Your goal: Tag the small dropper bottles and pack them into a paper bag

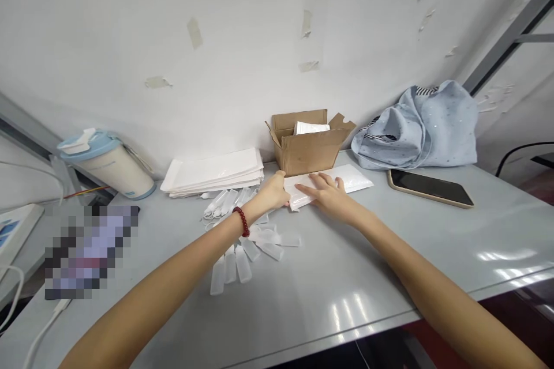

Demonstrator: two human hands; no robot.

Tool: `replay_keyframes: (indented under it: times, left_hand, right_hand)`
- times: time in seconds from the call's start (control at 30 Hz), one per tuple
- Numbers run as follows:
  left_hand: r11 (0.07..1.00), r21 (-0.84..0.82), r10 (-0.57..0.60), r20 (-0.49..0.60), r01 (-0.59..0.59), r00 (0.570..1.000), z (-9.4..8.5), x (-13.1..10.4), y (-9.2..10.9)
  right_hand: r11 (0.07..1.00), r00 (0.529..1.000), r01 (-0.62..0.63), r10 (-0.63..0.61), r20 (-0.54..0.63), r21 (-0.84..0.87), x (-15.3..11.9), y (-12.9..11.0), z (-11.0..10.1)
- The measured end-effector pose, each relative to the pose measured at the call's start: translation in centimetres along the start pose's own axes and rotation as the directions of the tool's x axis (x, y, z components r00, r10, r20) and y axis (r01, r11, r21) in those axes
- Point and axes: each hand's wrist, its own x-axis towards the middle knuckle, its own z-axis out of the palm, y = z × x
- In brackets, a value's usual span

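Note:
A long white padded envelope [352,177] lies flat on the table in front of the cardboard box. My left hand [274,191], with a red bead bracelet at the wrist, closes its fingers on the envelope's left end. Across the middle of the same envelope rests my right hand [328,195], fingers spread and lying on its surface. Under and beside my left forearm are several small translucent plastic tubes [243,264], fanned out, partly hidden by the arm. Behind them sits a stack of white envelopes [214,170].
An open cardboard box [308,153] with white packets inside stands against the wall. To its right are a light blue cloth bag [450,127] and a dark-screened phone [430,187]. On the left are a blue-lidded tumbler [115,167], a blurred-out flat object [93,253] and a white cable [47,323].

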Motion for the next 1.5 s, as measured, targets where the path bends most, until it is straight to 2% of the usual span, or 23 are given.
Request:
replay_keyframes:
  times: [0.1, 0.23, 0.3, 0.37, 0.43, 0.5, 0.53, 0.57, 0.6, 0.63, 0.83, 1.0, 1.1, 1.2, 1.23, 1.27, 1.3, 1.33, 1.37, 1.4, 1.43, 1.47, 1.5]
  left_hand:
    - [1.0, 0.002, 0.002, -0.015, -0.002, 1.0, -0.3, -0.6, 0.2]
    - [0.996, -0.058, 0.057, -0.079, -0.062, 0.995, -1.0, -2.5, 0.3]
    - [0.99, -0.112, 0.067, -0.128, -0.082, 0.989, -2.2, -3.7, -0.3]
    - [0.976, -0.202, 0.035, -0.239, -0.085, 0.97, -4.0, -4.7, -1.4]
    - [0.995, -0.069, 0.042, -0.375, -0.073, 0.926, -6.2, -5.1, -3.1]
    - [0.969, 0.247, 0.132, -0.476, -0.012, 0.869, -8.3, -5.1, -4.8]
    - [0.915, 0.403, 0.168, -0.453, 0.033, 0.876, -9.1, -4.9, -5.7]
    - [0.841, 0.537, 0.186, -0.4, 0.065, 0.898, -9.8, -4.6, -6.5]
    - [0.815, 0.576, 0.19, -0.37, 0.064, 0.909, -10.2, -4.3, -7.2]
    - [0.801, 0.597, 0.198, -0.349, 0.054, 0.916, -10.5, -4.0, -7.7]
    - [0.71, 0.704, 0.247, -0.257, 0.006, 0.934, -10.2, -2.5, -8.5]
    - [0.636, 0.771, 0.269, -0.262, 0.033, 0.927, -9.7, -2.3, -8.0]
    - [0.597, 0.799, 0.289, -0.298, 0.072, 0.91, -9.3, -3.0, -7.2]
    - [0.564, 0.822, 0.352, -0.32, 0.073, 0.88, -8.6, -5.0, -5.8]
    - [0.547, 0.835, 0.396, -0.32, 0.059, 0.861, -8.2, -5.9, -5.3]
    - [0.505, 0.863, 0.509, -0.321, 0.024, 0.799, -7.7, -6.8, -4.8]
    - [0.461, 0.887, 0.619, -0.306, -0.02, 0.724, -7.0, -7.8, -4.3]
    - [0.42, 0.903, 0.707, -0.267, -0.086, 0.655, -6.3, -8.6, -3.9]
    - [0.372, 0.91, 0.793, -0.208, -0.184, 0.572, -5.5, -9.3, -3.6]
    - [0.31, 0.907, 0.86, -0.139, -0.287, 0.49, -4.6, -9.9, -3.4]
    - [0.273, 0.892, 0.896, -0.101, -0.359, 0.432, -3.6, -10.3, -3.3]
    - [0.243, 0.876, 0.921, -0.074, -0.416, 0.383, -2.8, -10.5, -3.3]
    - [0.229, 0.858, 0.933, -0.059, -0.461, 0.355, -2.1, -10.6, -3.5]
  right_hand:
    - [0.998, 1.0, 0.018, -0.017, -0.015, 0.054, 0.2, -0.5, 0.4]
    - [0.989, 0.998, 0.036, -0.029, -0.047, 0.14, 0.0, -1.1, 0.6]
    - [0.976, 0.997, 0.075, -0.075, -0.007, 0.205, -0.1, -1.2, 0.2]
    - [0.955, 0.993, 0.107, -0.115, 0.014, 0.277, -0.2, -1.1, -0.4]
    - [0.945, 0.995, 0.097, -0.086, -0.048, 0.312, -0.4, -0.7, -1.1]
    - [0.956, 0.989, 0.061, -0.019, -0.146, 0.287, -0.4, -0.2, -1.4]
    - [0.961, 0.989, 0.049, -0.01, -0.146, 0.271, -0.5, 0.0, -1.4]
    - [0.965, 0.996, 0.048, -0.027, -0.084, 0.259, -0.4, 0.2, -1.3]
    - [0.966, 0.999, 0.049, -0.053, 0.008, 0.254, -0.4, 0.4, -1.2]
    - [0.967, 0.997, 0.05, -0.063, 0.046, 0.249, -0.3, 0.5, -0.9]
    - [0.976, 0.995, 0.048, -0.064, 0.07, 0.213, 0.0, 0.6, -0.3]
    - [0.976, 0.995, 0.064, -0.078, 0.057, 0.209, 0.0, 0.7, -0.3]
    - [0.972, 0.996, 0.076, -0.087, 0.038, 0.222, -0.1, 0.8, -0.3]
    - [0.957, 0.995, 0.075, -0.051, -0.089, 0.28, -0.2, 0.7, -0.7]
    - [0.948, 0.984, 0.072, -0.016, -0.179, 0.309, -0.2, 0.5, -0.9]
    - [0.941, 0.96, 0.077, 0.02, -0.279, 0.33, -0.3, 0.1, -1.2]
    - [0.93, 0.905, 0.106, 0.056, -0.422, 0.351, -0.4, -0.4, -1.5]
    - [0.928, 0.817, 0.159, 0.067, -0.573, 0.336, -0.6, -1.0, -1.8]
    - [0.936, 0.732, 0.232, 0.012, -0.681, 0.265, -0.8, -1.8, -2.1]
    - [0.94, 0.666, 0.295, -0.075, -0.742, 0.169, -1.1, -2.6, -2.3]
    - [0.935, 0.619, 0.349, -0.182, -0.764, 0.06, -1.4, -3.5, -2.4]
    - [0.925, 0.591, 0.378, -0.267, -0.761, -0.031, -1.8, -4.4, -2.5]
    - [0.917, 0.567, 0.388, -0.32, -0.759, -0.097, -2.1, -5.1, -2.4]
